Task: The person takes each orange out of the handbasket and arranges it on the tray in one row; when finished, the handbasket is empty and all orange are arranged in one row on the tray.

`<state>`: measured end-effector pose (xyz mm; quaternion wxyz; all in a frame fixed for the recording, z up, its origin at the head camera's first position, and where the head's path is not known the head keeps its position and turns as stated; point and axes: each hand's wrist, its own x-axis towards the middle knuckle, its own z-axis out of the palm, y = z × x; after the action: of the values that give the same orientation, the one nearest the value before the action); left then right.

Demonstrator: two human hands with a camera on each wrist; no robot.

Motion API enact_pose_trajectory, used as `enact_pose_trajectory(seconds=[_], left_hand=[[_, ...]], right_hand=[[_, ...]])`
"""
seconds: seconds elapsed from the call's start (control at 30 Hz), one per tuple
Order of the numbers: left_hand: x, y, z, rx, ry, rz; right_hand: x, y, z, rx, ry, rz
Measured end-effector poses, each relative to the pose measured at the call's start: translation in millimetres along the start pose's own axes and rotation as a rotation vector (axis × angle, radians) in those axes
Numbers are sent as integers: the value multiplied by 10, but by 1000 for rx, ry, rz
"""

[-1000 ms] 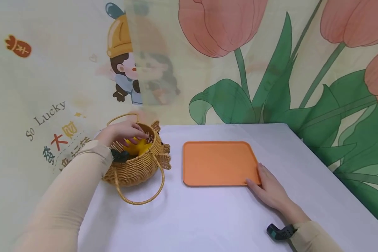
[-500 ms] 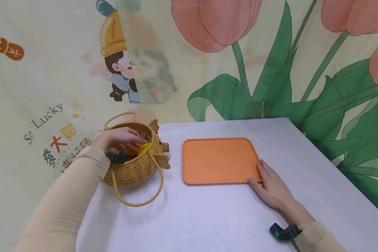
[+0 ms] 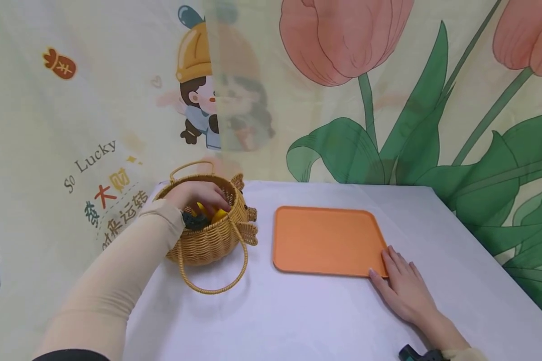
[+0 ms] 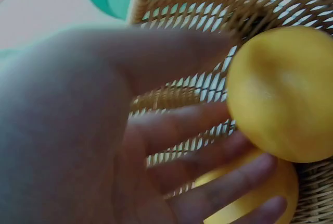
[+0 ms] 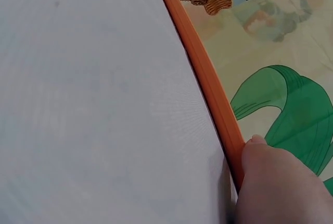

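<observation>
In the wicker basket (image 3: 208,249), the head view shows the left hand (image 3: 201,194); the right hand (image 3: 406,296) rests, fingers extended, at the orange tray (image 3: 327,240), on its near right corner. In the left wrist view, thumb (image 4: 171,54) and fingers (image 4: 223,186) are spread, reaching the upper yellow ball (image 4: 286,94)'s edge and crossing the lower yellow ball (image 4: 258,195). In the right wrist view, the right thumb (image 5: 278,182) touches the tray's rim.

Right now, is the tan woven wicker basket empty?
The basket isn't empty: the left wrist view shows two round yellow objects inside.
</observation>
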<state>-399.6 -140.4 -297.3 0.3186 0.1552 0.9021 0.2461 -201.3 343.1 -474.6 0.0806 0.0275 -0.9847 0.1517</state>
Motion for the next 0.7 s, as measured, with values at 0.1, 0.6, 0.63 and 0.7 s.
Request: enact_pose_trajectory(seconds=[0.1, 0.6, 0.63, 0.7], left_hand=[[42, 34, 14, 16, -14, 3], [102, -35, -75, -3, -30, -3], [114, -36, -71, -16, -32, -3], [128, -41, -58, -28, -33, 6]], right_hand=[[-12, 19, 20, -4, 3, 6], [-5, -2, 40, 2, 6, 16], [-7, -6, 40, 2, 9, 18], [-5, -9, 43, 4, 11, 17]])
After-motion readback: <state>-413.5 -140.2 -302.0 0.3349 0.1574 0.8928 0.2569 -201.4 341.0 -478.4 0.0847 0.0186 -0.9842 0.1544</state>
